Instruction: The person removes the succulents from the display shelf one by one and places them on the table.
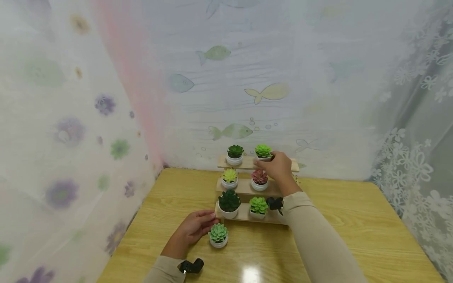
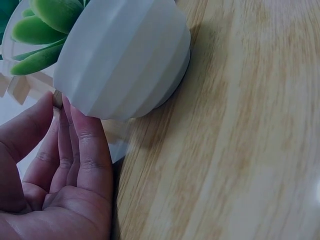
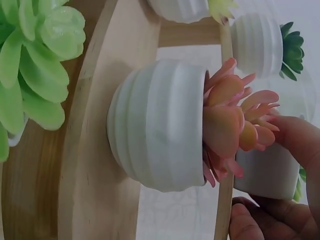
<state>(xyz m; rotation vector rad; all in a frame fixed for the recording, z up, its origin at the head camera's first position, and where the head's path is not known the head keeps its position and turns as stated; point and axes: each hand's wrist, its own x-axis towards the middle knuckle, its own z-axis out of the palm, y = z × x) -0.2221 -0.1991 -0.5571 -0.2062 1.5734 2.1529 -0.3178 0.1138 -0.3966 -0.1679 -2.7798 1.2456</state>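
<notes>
A three-tier wooden plant stand (image 1: pixel 244 211) holds two columns of potted succulents. On its top tier, toward the right, my right hand (image 1: pixel 280 168) grips the white pot of a bright green succulent (image 1: pixel 263 150). The right wrist view shows thumb and fingers around opposite sides of that white pot (image 3: pixel 267 172). My left hand (image 1: pixel 194 226) is at the left end of the bottom tier. Its thumb and fingertips pinch the wooden edge (image 2: pixel 57 99) there. Just beside that hand, a pale green succulent (image 1: pixel 218 234) in a ribbed white pot stands on the table.
Dark green (image 1: pixel 235 152), yellow-green (image 1: pixel 229 177) and reddish (image 1: pixel 260 179) succulents sit on the upper tiers. A large dark green one (image 1: pixel 229 202) and a light green one (image 1: pixel 258 206) share the bottom tier. Behind the wooden table (image 1: pixel 336 220) hangs a fish-patterned curtain (image 1: pixel 226 78).
</notes>
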